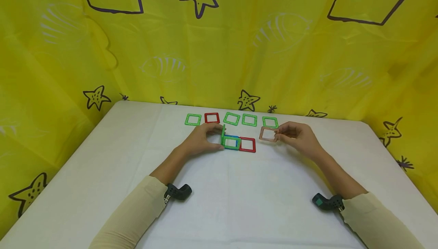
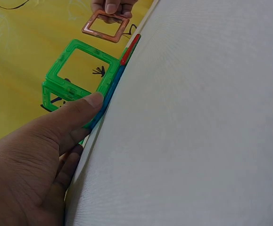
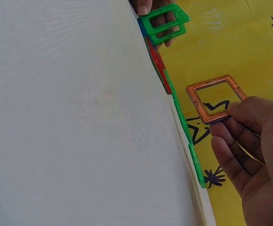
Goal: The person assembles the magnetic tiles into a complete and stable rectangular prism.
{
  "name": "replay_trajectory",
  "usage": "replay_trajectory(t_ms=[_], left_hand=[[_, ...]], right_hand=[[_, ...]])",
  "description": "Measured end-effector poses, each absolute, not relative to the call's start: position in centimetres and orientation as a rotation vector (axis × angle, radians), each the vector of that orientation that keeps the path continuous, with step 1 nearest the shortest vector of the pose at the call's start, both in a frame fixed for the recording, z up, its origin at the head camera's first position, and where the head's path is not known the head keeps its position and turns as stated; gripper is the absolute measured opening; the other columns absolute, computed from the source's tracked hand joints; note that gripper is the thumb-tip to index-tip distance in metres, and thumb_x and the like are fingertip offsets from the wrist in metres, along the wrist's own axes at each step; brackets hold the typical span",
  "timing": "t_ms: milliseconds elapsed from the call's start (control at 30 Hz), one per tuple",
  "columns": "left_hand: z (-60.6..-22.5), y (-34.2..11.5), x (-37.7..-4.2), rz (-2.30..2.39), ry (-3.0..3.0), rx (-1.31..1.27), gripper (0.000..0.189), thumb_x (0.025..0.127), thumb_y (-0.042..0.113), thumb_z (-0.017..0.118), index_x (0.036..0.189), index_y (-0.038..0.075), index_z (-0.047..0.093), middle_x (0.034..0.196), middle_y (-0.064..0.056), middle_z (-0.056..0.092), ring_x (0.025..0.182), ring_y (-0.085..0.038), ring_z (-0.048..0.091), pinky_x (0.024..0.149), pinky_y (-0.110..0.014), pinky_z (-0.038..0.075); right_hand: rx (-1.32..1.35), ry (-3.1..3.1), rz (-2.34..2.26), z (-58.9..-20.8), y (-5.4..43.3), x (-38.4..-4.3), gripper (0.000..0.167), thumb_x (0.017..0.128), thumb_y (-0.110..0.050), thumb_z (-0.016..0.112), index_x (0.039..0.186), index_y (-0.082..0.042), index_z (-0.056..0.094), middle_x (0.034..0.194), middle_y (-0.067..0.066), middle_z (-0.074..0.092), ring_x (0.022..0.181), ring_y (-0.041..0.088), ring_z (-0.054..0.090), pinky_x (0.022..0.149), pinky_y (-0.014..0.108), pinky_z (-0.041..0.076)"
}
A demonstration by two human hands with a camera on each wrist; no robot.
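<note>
My left hand (image 1: pixel 202 140) grips green square magnetic tiles (image 2: pixel 60 60) at their left side, thumb on the near edge. One green tile (image 1: pixel 223 135) stands upright and another joins it at an angle. A blue tile (image 2: pixel 109 100) lies beneath them on the table. Edge to edge with the blue one lies a red tile (image 1: pixel 254 145). To the right, my right hand (image 1: pixel 299 138) pinches an orange square tile (image 3: pixel 196 104) by its edge between thumb and fingers. This orange tile is held raised and tilted, apart from the red tile.
Along the back of the white table (image 1: pixel 232 199) runs a row of flat square tiles: several green ones, such as the leftmost green tile (image 1: pixel 186 119), and one red tile (image 1: pixel 206 119). A yellow patterned curtain (image 1: pixel 219 70) hangs behind the table's back edge.
</note>
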State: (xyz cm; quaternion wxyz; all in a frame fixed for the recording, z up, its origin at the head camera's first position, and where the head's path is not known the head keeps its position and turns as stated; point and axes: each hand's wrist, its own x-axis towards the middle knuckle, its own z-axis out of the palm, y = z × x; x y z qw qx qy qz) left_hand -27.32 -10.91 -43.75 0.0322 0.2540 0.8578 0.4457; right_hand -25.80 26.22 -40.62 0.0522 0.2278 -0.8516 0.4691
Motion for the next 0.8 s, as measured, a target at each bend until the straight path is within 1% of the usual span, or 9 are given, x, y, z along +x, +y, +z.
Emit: replay_trajectory(t_ms=[167,300,533,633,800], left_hand=[[-43.8,-10.9,-27.4,1.373,2.642,0.783,0.062,0.082,0.019,0.092,0.137,0.008,0.066,0.127,0.002,0.071,0.120,-0.015,0.063,0.110,-0.035,0.046],[-43.8,-10.9,-27.3,1.376,2.643,0.774,0.062,0.082,0.019,0.092,0.137,0.009,0.066,0.127,0.002,0.071,0.120,-0.015,0.062,0.110,-0.036,0.046],[-43.7,-10.9,-27.2,1.365,2.649,0.774,0.062,0.082,0.020,0.092,0.137,0.009,0.066,0.128,0.002,0.070,0.121,-0.015,0.062,0.111,-0.036,0.045],[-43.7,-10.9,-27.3,1.364,2.648,0.775,0.062,0.082,0.020,0.092,0.137,0.009,0.066,0.128,0.002,0.070,0.120,-0.015,0.062,0.110,-0.036,0.045],[-43.8,-10.9,-27.3,1.366,2.648,0.765,0.062,0.082,0.021,0.092,0.137,0.010,0.066,0.127,0.003,0.070,0.120,-0.015,0.062,0.110,-0.036,0.046]], right_hand=[[0.707,-2.584,1.402,-40.8,26.1,-25.8,0.011,0.095,0.001,0.076,0.104,0.005,0.074,0.096,0.013,0.075,0.082,0.011,0.070,0.076,0.017,0.057],[0.733,-2.572,1.404,-40.9,26.0,-25.8,0.009,0.095,0.002,0.075,0.103,0.005,0.074,0.095,0.014,0.075,0.082,0.012,0.071,0.075,0.018,0.057],[0.773,-2.556,1.463,-40.9,25.5,-25.5,0.008,0.095,0.004,0.074,0.102,0.005,0.073,0.092,0.015,0.075,0.082,0.027,0.073,0.073,0.020,0.058],[0.782,-2.561,1.471,-40.9,25.2,-25.4,0.009,0.095,0.003,0.075,0.103,0.005,0.073,0.093,0.016,0.076,0.082,0.026,0.073,0.074,0.020,0.058],[0.783,-2.568,1.468,-41.0,24.9,-25.2,0.009,0.095,0.002,0.076,0.103,0.004,0.074,0.095,0.015,0.076,0.083,0.019,0.072,0.076,0.019,0.058]])
